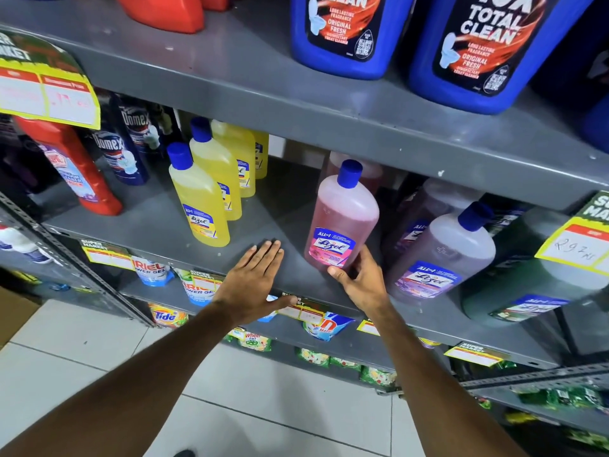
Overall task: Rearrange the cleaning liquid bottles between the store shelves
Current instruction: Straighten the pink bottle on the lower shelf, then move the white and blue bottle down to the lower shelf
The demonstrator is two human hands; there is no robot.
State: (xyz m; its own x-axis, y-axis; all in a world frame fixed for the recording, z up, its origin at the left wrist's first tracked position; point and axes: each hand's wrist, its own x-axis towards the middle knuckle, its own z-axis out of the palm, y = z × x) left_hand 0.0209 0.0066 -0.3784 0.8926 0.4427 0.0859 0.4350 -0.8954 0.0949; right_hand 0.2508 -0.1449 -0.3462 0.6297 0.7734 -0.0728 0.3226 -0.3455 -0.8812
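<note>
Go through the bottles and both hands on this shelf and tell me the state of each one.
Pink bottle: upright, capped, gripped at its base.
Right hand: closed around the pink bottle.
Left hand: open, flat, empty.
Yellow bottles: upright, capped, in a row.
Purple bottle: upright, capped.
Blue bottles: standing on the upper shelf.

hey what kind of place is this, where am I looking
Most likely a supermarket aisle for cleaning products. Grey metal shelves hold rows of identical bottles, such as the yellow bottles; price tags printed "Super Market" hang on the shelf edges; the right hand holds a pink bottle.
</note>
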